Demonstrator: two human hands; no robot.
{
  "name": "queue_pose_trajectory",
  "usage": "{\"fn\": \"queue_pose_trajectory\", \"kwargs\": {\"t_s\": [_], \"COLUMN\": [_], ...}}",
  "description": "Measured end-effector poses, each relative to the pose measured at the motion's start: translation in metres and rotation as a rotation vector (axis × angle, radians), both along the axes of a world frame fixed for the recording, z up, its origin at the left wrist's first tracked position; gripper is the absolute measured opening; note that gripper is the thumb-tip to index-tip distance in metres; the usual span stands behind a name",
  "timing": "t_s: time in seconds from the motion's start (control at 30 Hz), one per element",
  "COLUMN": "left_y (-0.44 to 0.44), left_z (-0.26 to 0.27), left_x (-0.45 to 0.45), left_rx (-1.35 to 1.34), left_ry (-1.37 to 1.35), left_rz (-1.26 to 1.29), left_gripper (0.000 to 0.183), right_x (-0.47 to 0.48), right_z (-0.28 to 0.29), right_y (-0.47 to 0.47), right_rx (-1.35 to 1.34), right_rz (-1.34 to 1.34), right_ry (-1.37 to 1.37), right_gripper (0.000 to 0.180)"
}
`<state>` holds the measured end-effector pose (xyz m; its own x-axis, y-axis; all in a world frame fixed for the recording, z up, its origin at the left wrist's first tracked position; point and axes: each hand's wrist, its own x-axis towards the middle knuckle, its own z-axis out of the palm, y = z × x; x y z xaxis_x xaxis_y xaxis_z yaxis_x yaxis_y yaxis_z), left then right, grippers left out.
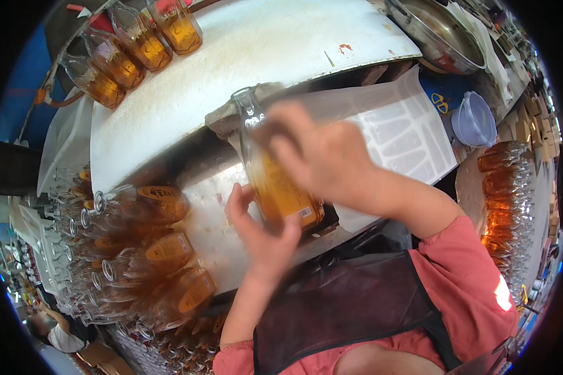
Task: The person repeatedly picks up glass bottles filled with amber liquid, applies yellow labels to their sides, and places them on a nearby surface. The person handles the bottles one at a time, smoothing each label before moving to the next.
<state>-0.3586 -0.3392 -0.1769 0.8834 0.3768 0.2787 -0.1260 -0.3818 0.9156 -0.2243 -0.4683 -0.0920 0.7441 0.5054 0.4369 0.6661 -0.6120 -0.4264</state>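
A clear glass bottle (274, 183) of amber liquid lies slanted in front of me, its neck on a folded grey cloth (223, 121). A yellow label with a barcode covers its side. Around the bottle's lower end is my left hand (265, 239), fingers along one side and thumb over the front. Above the shoulder and label, my right hand (326, 152) is curled and blurred by motion. Something dark brown shows between its thumb and fingers, too smeared to name. Beside the bottle, a translucent label backing sheet (403, 136) bears rows of label outlines.
Labelled amber bottles (169, 248) crowd the left side. Several more stand on the white board (262, 42) at the far left corner. To the right are a steel pan (443, 33), a pale blue bucket (474, 119), yellow-handled scissors (440, 104) and stacked bottles (502, 201). Another person (68, 330) is at lower left.
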Motion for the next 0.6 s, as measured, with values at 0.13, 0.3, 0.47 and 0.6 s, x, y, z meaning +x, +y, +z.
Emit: {"fn": "queue_pose_trajectory", "kwargs": {"t_s": [0.13, 0.3, 0.47, 0.6], "left_y": [0.000, 0.001, 0.016, 0.024], "left_z": [0.001, 0.000, 0.006, 0.008], "left_x": [0.001, -0.001, -0.006, -0.007], "left_rx": [0.025, -0.038, -0.116, -0.115], "left_ry": [-0.012, -0.040, -0.057, -0.066], "left_rz": [0.000, 0.032, 0.002, -0.010], "left_gripper": [0.104, 0.092, 0.049, 0.039], "right_x": [-0.005, 0.017, 0.007, -0.023], "right_z": [-0.015, -0.007, 0.004, 0.009], "right_y": [0.001, 0.008, -0.009, -0.024], "right_rx": [0.105, 0.177, 0.183, 0.128], "right_rz": [0.106, 0.141, 0.540, 0.862], "right_ry": [0.003, -0.112, -0.279, -0.200], "right_gripper": [0.029, 0.021, 0.023, 0.019]}}
